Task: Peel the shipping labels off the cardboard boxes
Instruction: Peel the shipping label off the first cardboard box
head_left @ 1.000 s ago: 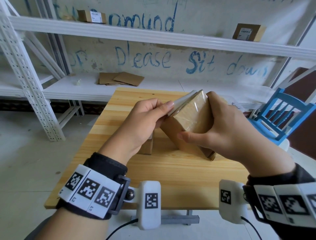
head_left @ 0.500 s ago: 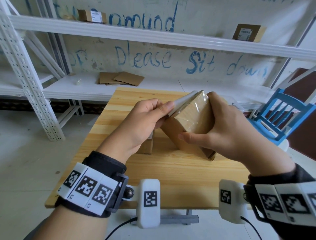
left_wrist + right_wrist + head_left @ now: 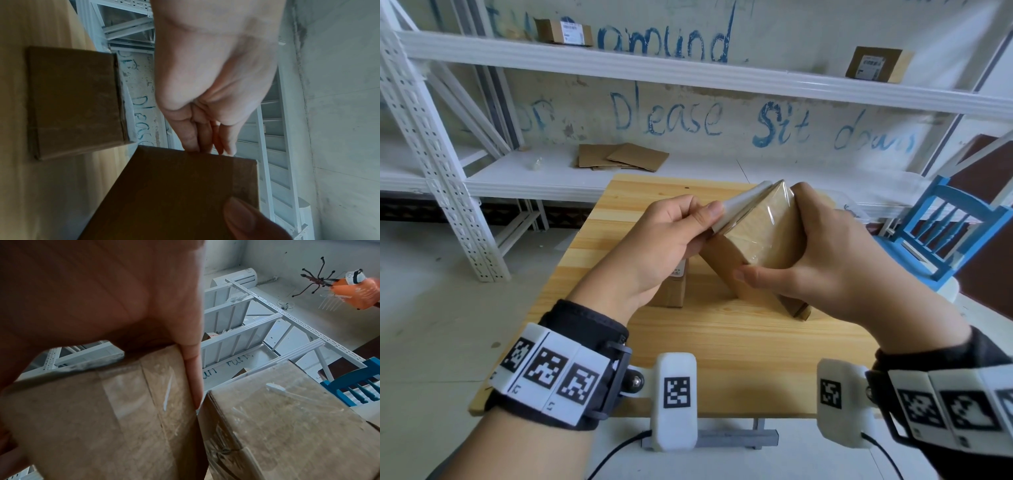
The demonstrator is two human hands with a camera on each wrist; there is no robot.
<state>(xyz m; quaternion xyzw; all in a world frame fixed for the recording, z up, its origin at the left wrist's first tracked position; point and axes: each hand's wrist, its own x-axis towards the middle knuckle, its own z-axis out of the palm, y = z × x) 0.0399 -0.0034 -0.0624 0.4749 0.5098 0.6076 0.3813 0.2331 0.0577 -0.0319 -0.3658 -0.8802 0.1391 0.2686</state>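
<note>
While the right hand (image 3: 835,263) grips a taped cardboard box (image 3: 760,246) tilted on the wooden table (image 3: 722,346), its thumb lies along the near face and its fingers wrap over the far top edge. One low corner of the box rests on the tabletop and the rest leans up toward the shelves. The left hand (image 3: 654,246) pinches a white shipping label (image 3: 739,205) between thumb and curled fingers at the upper left face of the box; the label stands lifted off the cardboard along that face, with its upper end close to the box's top corner (whether it is stuck there cannot be told). In the left wrist view the fingertips (image 3: 193,146) meet the upper edge of the held box (image 3: 185,194), and a thumb (image 3: 242,217) presses its dark face at the lower right.

A second, smaller box (image 3: 671,287) stands on the table just behind the left hand, partly hidden by it, a bit of printed label showing on its top. In the right wrist view another taped box (image 3: 287,418) sits just beside the held one.

Behind the table a white metal shelf unit (image 3: 688,72) carries two labelled boxes on its upper board, one at the left (image 3: 563,32) and one at the right (image 3: 875,65), and flat cardboard sheets (image 3: 619,157) on the lower board. A blue chair (image 3: 948,226) stands to the right of the table.
</note>
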